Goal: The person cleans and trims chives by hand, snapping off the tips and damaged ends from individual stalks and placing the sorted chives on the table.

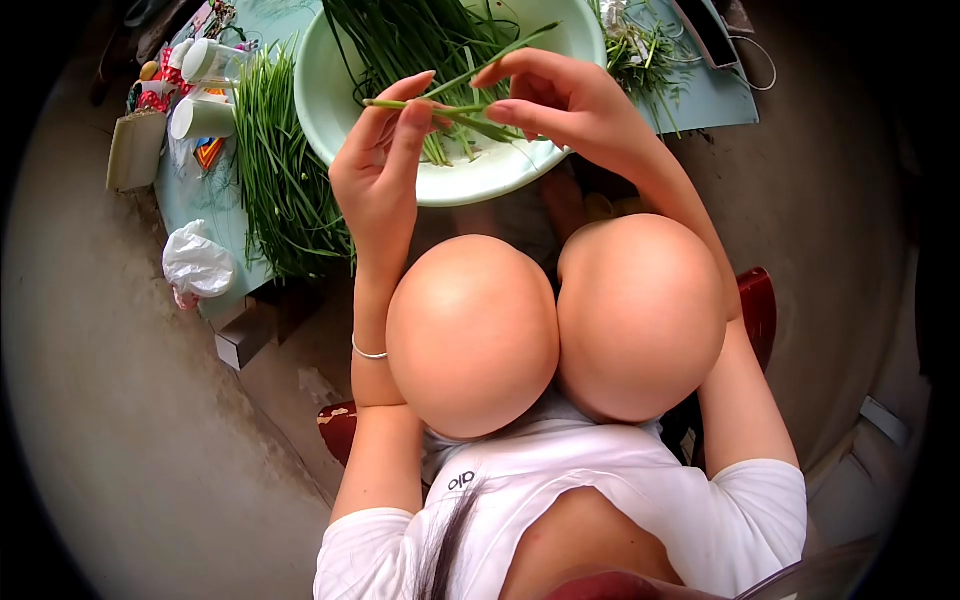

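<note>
Near the bowl's rim, my left hand [385,160] pinches the pale ends of a few garlic chives [455,107] between thumb and fingers. Its wrist carries a thin light bracelet [369,350]. Thumb and curled fingers of my right hand [575,105] are closed on the green leaves of the same chives, a short way to the right. Beneath both hands stands a pale green bowl [440,192] with a thick bunch of chives [410,45] inside. Loose bits lie on its bottom.
A big pile of chives [285,170] lies left of the bowl on the pale table [190,195]. White cups [203,117] and a crumpled white bag [197,262] are farther left. Scraps of chives [645,60] lie at right. My bare knees [475,335] rise below the bowl.
</note>
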Motion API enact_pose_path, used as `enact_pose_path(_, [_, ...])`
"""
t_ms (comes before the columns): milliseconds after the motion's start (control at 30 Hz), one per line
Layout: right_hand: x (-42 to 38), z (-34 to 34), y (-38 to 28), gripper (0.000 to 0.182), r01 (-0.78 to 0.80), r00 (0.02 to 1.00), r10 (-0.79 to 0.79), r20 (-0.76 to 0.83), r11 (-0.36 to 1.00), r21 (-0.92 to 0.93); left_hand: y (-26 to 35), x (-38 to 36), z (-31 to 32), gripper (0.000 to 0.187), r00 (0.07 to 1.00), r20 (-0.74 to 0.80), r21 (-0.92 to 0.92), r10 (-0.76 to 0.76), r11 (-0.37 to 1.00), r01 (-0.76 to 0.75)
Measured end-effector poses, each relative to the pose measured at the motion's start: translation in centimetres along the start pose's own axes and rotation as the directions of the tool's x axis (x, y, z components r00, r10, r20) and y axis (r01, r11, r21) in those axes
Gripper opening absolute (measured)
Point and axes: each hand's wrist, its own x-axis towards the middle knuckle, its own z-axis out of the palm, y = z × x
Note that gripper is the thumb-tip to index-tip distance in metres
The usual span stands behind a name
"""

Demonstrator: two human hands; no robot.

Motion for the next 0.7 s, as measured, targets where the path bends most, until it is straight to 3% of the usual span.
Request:
enact_pose_path(167, [0.2,-0.2,-1.0,0.021,-0.104,0.993,0.112,-0.040,0.979,0.178,-0.2,0.3,0.4,0.033,0.992,0.128,-0.042,0.018,0.999,-0.013])
enact_pose_path(300, [0.5,-0.6,-1.2,0.023,-0.186,0.978,0.208,-0.026,0.917,0.352,-0.7,1.2,0.8,0.025,0.978,0.204,-0.062,0.028,0.998,-0.016])
enact_pose_path(333, [0.5,-0.6,-1.2,0.023,-0.139,0.980,0.177,-0.089,0.934,0.329,0.0,1.5,1.5,0.014,0.986,0.164,-0.100,-0.018,0.994,0.035])
enact_pose_path(467, [0.9,-1.5,-1.5,0.015,0.026,0.974,0.034,-0.223,0.966,0.259,0.2,3.7,1.1,0.012,0.939,0.340,-0.123,-0.053,0.987,0.100])
enact_pose_path(500, [1.1,-1.8,-1.5,0.015,0.083,0.960,-0.015,-0.279,0.969,0.234,0.2,4.3,1.2,0.012,0.938,0.347,-0.115,-0.002,0.992,0.045])
enact_pose_path(567, [1.3,-2.4,-2.0,0.015,0.114,0.957,-0.043,-0.286,0.965,0.238,1.9,5.0,1.9,0.013,0.943,0.325,-0.181,-0.071,0.974,0.136])
enact_pose_path(700, [0.8,-2.8,-2.5,0.013,0.201,0.932,-0.091,-0.351,0.935,0.292,2.4,5.7,2.6,0.016,0.922,0.387,-0.197,-0.024,0.974,0.109])
